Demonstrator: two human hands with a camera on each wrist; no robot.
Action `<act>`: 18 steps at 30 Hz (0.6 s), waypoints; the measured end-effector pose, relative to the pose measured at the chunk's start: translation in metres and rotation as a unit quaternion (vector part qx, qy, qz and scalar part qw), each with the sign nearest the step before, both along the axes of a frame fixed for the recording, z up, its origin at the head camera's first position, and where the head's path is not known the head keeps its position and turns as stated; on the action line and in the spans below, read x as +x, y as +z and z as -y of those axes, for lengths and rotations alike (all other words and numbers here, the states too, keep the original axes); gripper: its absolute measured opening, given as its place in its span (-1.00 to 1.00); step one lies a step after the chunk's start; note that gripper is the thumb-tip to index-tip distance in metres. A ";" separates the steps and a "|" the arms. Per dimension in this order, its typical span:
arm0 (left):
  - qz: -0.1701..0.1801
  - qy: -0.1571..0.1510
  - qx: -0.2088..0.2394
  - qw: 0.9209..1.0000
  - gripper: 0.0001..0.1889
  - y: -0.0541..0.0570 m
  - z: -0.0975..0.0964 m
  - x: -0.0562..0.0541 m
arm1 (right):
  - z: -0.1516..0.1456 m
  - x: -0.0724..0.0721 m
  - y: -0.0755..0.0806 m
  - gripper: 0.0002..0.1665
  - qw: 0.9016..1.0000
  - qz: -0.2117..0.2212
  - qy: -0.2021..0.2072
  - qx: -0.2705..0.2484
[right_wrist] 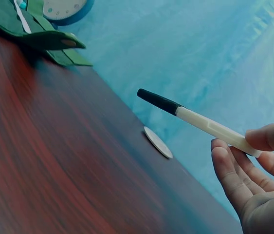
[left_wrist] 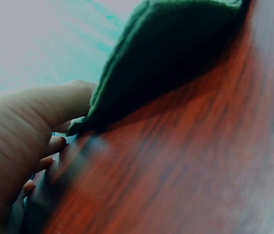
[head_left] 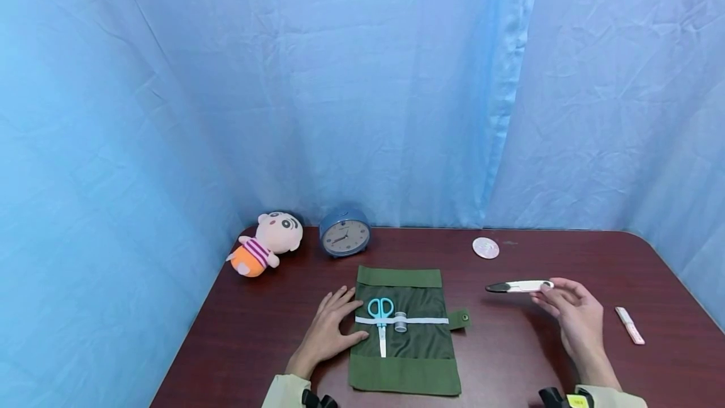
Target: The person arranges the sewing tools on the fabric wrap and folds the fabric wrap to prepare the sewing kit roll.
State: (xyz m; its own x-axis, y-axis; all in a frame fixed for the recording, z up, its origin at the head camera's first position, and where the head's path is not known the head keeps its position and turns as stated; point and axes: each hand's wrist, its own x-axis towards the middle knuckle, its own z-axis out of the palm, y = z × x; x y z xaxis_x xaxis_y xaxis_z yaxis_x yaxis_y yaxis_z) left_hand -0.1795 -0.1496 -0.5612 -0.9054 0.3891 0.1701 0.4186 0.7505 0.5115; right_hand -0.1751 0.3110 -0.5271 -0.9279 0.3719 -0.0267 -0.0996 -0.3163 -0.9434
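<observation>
An unrolled green fabric pouch lies on the table. Under its white elastic band are light-blue-handled scissors and a small grey spool-shaped item. My left hand rests at the pouch's left edge, fingers and thumb spread onto the fabric; the left wrist view shows that edge slightly raised by the thumb. To the right of the pouch, above the table, my right hand pinches the white end of a slim white tool with a black tapered end between thumb and fingers. The black end points left.
A plush doll and a blue alarm clock stand at the back left. Near the back edge lies a pale round disc. A small white and pink stick-shaped item lies at the far right. Blue curtains surround the brown table.
</observation>
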 end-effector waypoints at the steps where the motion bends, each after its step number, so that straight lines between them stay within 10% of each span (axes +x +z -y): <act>1: -0.001 0.000 0.001 1.000 -0.37 0.000 0.000 0.000 | 0.003 -0.001 0.000 -0.78 1.000 -0.001 0.003 0.002; 18: -0.004 0.002 -0.002 1.000 -0.36 -0.002 0.000 0.000 | 0.040 -0.010 0.000 -0.82 0.999 0.000 0.039 0.015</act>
